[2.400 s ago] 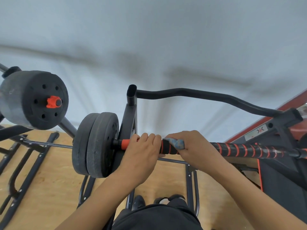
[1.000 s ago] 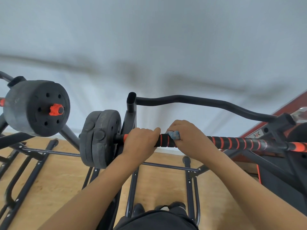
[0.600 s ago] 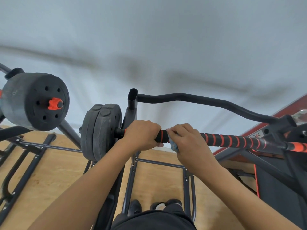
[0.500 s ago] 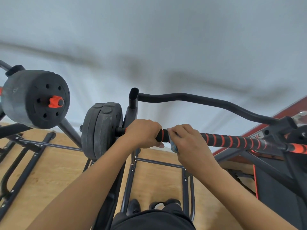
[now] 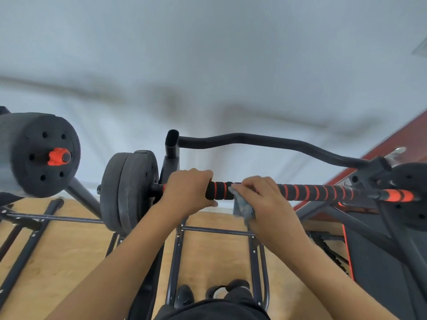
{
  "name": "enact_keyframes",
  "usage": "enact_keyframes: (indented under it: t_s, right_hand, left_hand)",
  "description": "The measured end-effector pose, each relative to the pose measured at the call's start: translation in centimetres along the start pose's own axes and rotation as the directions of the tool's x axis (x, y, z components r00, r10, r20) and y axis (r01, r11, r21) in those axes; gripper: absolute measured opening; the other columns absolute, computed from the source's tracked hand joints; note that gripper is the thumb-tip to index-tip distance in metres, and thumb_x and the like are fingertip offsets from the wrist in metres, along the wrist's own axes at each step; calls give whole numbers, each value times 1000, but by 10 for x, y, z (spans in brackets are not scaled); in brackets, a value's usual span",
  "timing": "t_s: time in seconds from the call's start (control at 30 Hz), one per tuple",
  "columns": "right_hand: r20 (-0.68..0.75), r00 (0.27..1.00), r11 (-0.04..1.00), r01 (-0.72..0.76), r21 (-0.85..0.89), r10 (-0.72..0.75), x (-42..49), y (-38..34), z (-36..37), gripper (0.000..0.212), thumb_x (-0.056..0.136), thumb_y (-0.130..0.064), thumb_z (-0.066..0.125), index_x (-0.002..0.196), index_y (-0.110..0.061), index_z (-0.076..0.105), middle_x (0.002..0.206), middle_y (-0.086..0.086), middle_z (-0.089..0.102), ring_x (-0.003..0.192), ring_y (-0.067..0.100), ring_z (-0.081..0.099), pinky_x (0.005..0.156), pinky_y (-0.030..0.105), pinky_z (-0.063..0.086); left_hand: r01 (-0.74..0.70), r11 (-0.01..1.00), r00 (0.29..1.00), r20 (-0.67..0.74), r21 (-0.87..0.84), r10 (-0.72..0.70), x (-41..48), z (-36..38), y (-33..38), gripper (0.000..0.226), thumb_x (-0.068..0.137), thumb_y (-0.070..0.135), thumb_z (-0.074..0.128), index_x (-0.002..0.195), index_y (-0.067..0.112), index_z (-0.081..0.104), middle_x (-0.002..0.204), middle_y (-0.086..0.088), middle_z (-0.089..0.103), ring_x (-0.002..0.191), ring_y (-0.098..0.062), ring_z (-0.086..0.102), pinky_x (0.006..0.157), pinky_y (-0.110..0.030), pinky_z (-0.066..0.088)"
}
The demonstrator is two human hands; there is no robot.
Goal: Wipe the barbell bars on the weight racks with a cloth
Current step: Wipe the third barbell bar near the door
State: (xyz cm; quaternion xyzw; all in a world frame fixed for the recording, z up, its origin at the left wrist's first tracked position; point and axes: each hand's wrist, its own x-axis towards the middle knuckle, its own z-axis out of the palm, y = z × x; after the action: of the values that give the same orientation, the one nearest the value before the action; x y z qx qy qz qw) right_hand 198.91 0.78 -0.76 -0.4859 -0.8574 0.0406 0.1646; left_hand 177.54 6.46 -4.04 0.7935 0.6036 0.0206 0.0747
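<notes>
Your right hand (image 5: 262, 202) has rolled the cloth (image 5: 242, 205) from the top of the barbell bar (image 5: 312, 191) round to its near underside, and a slightly wider band of striped grip now shows between your hands. That suggests the patch beside your left hand is wiped, while the long stretch to the right is still to do. Your right fingers curl over the bar and pinch the cloth against it, and its loose corner hangs below. Your left hand (image 5: 187, 190) is clenched around the bar just beside the weight plates (image 5: 129, 192), steadying it on the rack (image 5: 172, 148).
</notes>
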Motion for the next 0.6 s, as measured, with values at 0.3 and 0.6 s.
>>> enact_keyframes:
  t_s: [0.3, 0.6]
  right_hand:
    - [86, 995, 993, -68, 99, 59, 40, 3, 27, 17, 82, -8, 72, 99, -12, 72, 96, 3, 55, 86, 20, 53, 69, 34, 53]
    - [82, 990, 977, -124, 175, 111, 46, 0, 15, 17, 87, -14, 70, 103, -19, 75, 97, -1, 61, 85, 18, 58, 71, 28, 48]
  left_hand:
    - [-18, 984, 965, -253, 178, 64, -9, 27, 10, 44, 73, 21, 82, 75, 19, 38, 48, 7, 31, 38, -20, 40, 47, -27, 31]
    - [39, 981, 977, -213, 191, 3, -12, 21, 17, 27, 91, 28, 66, 82, 21, 42, 56, 6, 46, 50, -21, 50, 55, -30, 33]
